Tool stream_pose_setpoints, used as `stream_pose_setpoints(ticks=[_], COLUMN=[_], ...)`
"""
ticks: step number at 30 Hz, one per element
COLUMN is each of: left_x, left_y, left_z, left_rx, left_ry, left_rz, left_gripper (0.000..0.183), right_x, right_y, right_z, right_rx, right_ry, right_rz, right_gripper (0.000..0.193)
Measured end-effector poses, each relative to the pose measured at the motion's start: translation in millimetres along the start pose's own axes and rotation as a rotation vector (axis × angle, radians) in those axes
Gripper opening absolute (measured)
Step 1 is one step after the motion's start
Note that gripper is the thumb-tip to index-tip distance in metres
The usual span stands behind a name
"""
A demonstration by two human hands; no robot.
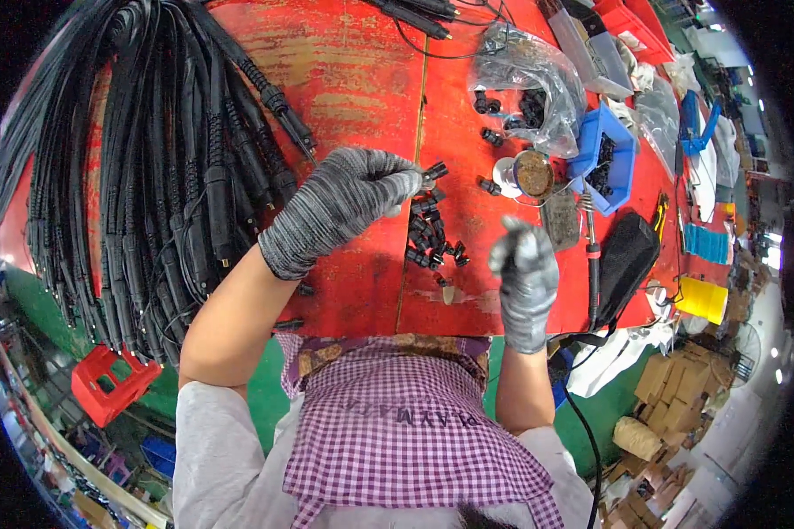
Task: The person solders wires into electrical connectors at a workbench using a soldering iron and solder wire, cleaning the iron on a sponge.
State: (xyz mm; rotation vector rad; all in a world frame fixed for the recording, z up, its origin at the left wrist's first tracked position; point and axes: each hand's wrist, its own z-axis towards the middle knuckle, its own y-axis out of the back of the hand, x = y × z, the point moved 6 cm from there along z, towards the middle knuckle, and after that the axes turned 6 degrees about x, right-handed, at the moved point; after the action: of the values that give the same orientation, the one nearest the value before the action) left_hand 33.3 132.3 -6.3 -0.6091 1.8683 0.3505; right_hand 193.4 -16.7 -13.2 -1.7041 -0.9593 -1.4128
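Observation:
My left hand (340, 204), in a grey-black knit glove, pinches a small black connector piece (435, 172) between thumb and forefinger. Below it, a loose pile of similar black connector pieces (425, 231) lies on the worn red table (348, 295). My right hand (528, 286), gloved too, hovers over the near part of the table, right of the pile. Its fingers are smeared by motion, so I cannot make out whether they hold anything. To the left of my left hand lies a big bundle of black cables (154, 176) with thick plug ends.
A round tin (534, 174) of brown stuff stands beside a blue bin (625, 139) of black parts. Behind them sits a clear plastic bag (551, 84) with more pieces. At the right lie a soldering iron (593, 278) and a black pouch (631, 251).

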Motion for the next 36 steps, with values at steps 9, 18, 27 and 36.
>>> stream_pose_setpoints(ticks=[9,18,27,36], left_x=[-0.3,1.5,-7.2,-6.2], left_y=[0.2,2.6,-0.3,-2.4], left_z=[-7.9,-8.4,-1.7,-3.1], left_rx=[0.024,0.115,0.310,0.177], left_ry=[-0.047,-0.075,-0.162,-0.095], left_rz=[-0.124,-0.183,0.065,0.029], left_gripper=[0.021,0.024,0.023,0.016], right_x=[34.6,30.8,44.2,54.2], right_y=[-82.2,-79.2,-76.2,-71.4], right_z=[56.0,60.3,56.1,44.8], right_rx=[0.318,0.323,0.332,0.255], right_ry=[0.026,-0.063,0.152,0.285], right_rz=[-0.381,-0.316,-0.457,-0.629], right_gripper=[0.022,0.019,0.018,0.017])
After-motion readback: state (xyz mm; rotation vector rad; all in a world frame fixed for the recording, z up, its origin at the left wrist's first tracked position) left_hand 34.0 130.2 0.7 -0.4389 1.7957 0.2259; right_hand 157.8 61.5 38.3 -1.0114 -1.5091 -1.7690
